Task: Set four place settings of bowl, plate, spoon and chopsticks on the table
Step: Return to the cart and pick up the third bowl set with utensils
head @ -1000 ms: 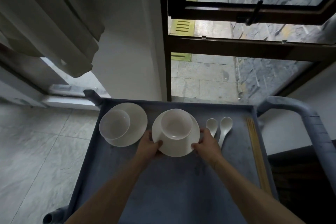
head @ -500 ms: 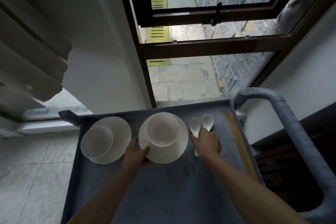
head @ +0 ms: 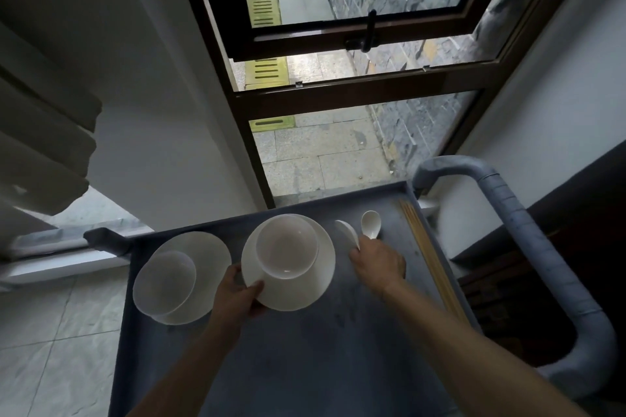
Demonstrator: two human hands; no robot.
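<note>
Two white plates lie on a grey cart tray (head: 305, 366), each with a white bowl on it. My left hand (head: 238, 294) grips the near-left rim of the middle plate (head: 305, 291), which carries a bowl (head: 287, 247). The other plate (head: 206, 247) and bowl (head: 164, 283) sit to the left. My right hand (head: 379, 264) pinches a white spoon (head: 347, 234), tilted up off the tray. A second spoon (head: 371, 228) lies just beside it. Wooden chopsticks (head: 428, 257) lie along the tray's right edge.
The cart's padded grey handle (head: 528, 237) curves around the right side. A dark-framed window (head: 338, 98) and white wall stand just beyond the tray. Folded curtains (head: 40, 145) hang at the left above a tiled floor (head: 50, 332).
My right hand left the plate's right rim, moved to the spoons and lifted one. My left hand kept its hold on the plate. The view swung left and up.
</note>
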